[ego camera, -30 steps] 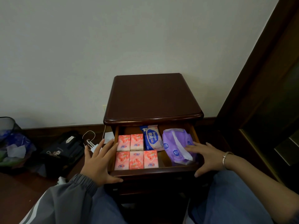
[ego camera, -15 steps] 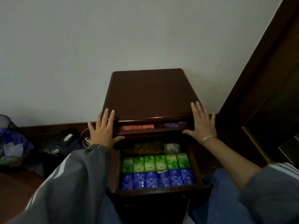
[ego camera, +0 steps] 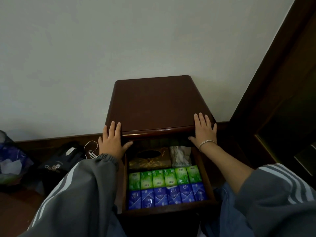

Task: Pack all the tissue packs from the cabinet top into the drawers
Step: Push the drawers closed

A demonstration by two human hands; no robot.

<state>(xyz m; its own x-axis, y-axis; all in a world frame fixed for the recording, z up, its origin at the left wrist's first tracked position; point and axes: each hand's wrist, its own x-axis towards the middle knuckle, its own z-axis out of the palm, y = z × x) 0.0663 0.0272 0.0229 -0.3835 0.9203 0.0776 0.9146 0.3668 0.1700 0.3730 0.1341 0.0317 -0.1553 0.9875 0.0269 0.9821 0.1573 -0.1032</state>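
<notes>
Cabinet (ego camera: 159, 103): left hand (ego camera: 112, 142), right hand (ego camera: 204, 132) flat on edge, fingers (ego camera: 112, 130) straight; drawer (ego camera: 171, 210): green packs (ego camera: 164, 177), blue packs (ego camera: 160, 196) (six each).

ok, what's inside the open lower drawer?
A row of six blue tissue packs at the front, six green tissue packs behind, then a gold tissue box and a pale soft pack. The back of the drawer runs under the cabinet, unseen.

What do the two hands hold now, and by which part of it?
Nothing is held. The left hand and the right hand lie flat, fingers straight, against the front corners of the cabinet.
</notes>
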